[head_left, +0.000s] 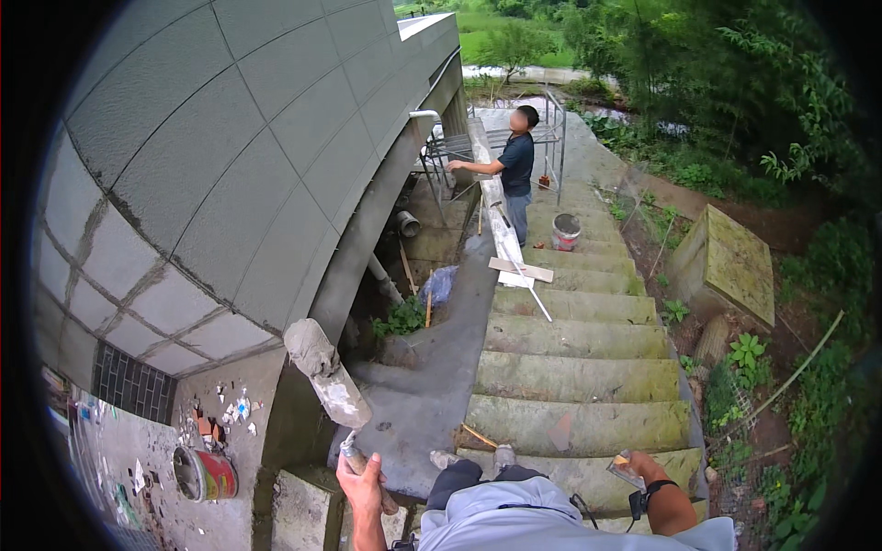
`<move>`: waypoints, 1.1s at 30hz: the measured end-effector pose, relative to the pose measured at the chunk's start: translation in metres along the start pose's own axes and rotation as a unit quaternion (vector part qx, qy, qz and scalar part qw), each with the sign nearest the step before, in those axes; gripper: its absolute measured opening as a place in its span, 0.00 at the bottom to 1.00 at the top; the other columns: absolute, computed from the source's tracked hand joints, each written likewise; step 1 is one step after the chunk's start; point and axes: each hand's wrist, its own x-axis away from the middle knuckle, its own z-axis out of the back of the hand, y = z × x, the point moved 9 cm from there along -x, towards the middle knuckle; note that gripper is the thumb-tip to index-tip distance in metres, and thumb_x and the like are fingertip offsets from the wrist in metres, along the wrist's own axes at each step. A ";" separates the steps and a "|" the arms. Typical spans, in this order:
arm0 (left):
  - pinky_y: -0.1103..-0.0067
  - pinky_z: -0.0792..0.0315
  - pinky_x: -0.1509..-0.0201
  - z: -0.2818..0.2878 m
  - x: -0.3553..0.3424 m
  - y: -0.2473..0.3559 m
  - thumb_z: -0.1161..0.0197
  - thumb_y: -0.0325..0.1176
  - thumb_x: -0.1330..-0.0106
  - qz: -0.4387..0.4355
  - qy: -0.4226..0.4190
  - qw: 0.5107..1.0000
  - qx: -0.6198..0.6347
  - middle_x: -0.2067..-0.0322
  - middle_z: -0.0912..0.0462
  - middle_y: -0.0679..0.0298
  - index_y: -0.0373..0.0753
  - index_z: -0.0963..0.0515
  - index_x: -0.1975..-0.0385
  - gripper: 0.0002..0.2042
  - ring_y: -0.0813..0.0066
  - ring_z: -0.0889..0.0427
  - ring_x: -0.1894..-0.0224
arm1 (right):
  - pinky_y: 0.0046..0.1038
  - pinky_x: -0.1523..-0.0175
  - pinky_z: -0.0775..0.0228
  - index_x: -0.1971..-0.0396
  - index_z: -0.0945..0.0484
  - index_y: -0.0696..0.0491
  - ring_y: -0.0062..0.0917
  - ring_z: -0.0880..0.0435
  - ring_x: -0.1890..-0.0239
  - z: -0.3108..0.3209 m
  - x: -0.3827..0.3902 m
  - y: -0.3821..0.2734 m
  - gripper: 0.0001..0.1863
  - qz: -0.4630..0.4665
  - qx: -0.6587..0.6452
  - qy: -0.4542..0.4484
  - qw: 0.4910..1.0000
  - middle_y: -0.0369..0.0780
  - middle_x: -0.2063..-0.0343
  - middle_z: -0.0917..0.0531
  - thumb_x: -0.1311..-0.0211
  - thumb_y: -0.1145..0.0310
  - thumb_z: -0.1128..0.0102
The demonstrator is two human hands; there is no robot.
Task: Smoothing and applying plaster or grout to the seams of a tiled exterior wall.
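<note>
My left hand point(362, 489) is closed round the wooden handle of a trowel point(342, 398). The trowel's long blade points up and away from me, with a lump of wet grey mortar point(310, 347) at its far end. My right hand point(650, 470), low on the right, grips a small tool with a metal blade and a yellowish handle point(627, 470); its exact kind is partly hidden by my fingers. The large grey tiled wall point(248, 156) rises to the left, beyond the loaded trowel.
Mossy concrete steps point(579, 378) descend ahead. A person point(517, 170) stands farther down beside a long plank point(501, 225) and metal scaffold point(549, 138). A bucket point(566, 231) sits on the steps; another bucket point(204, 474) stands below left among debris. Plants point(749, 358) border the right.
</note>
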 end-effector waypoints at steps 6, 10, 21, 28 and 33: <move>0.82 0.32 0.81 0.005 -0.004 -0.002 0.28 0.30 0.44 -0.017 -0.010 1.000 -0.013 0.79 0.28 0.69 0.32 0.27 0.58 0.17 0.81 0.28 0.84 | 0.41 0.47 0.28 0.50 0.21 0.53 0.47 0.18 0.51 0.035 -0.018 -0.104 0.32 0.079 -0.042 0.034 0.995 0.52 0.56 0.16 0.48 0.43 0.34; 0.81 0.30 0.80 0.015 0.010 0.009 0.29 0.29 0.45 -0.026 0.008 1.000 -0.007 0.79 0.27 0.68 0.33 0.26 0.60 0.16 0.81 0.28 0.83 | 0.41 0.47 0.28 0.49 0.22 0.53 0.47 0.19 0.51 0.057 -0.041 -0.162 0.33 0.178 -0.050 0.042 0.982 0.52 0.56 0.17 0.47 0.44 0.35; 0.83 0.33 0.75 0.041 0.027 -0.010 0.34 0.26 0.41 -0.068 0.059 0.995 -0.053 0.73 0.26 0.72 0.40 0.26 0.43 0.24 0.83 0.31 0.77 | 0.48 0.50 0.28 0.56 0.17 0.52 0.53 0.21 0.52 0.079 -0.037 -0.237 0.23 0.316 0.007 0.099 0.944 0.54 0.59 0.17 0.42 0.48 0.42; 0.82 0.34 0.75 0.038 0.024 -0.007 0.33 0.26 0.41 -0.056 0.057 0.996 -0.035 0.74 0.27 0.72 0.40 0.26 0.43 0.24 0.83 0.31 0.77 | 0.45 0.63 0.27 0.62 0.16 0.51 0.50 0.19 0.66 0.041 -0.046 -0.171 0.14 0.476 0.000 0.327 0.817 0.51 0.67 0.16 0.42 0.59 0.37; 0.82 0.34 0.75 0.032 0.023 0.004 0.33 0.26 0.42 -0.068 0.046 0.997 0.010 0.75 0.27 0.72 0.40 0.26 0.43 0.24 0.84 0.32 0.77 | 0.38 0.65 0.27 0.61 0.16 0.51 0.38 0.20 0.71 -0.004 -0.086 -0.119 0.12 0.278 -0.190 0.073 0.939 0.46 0.72 0.16 0.39 0.60 0.40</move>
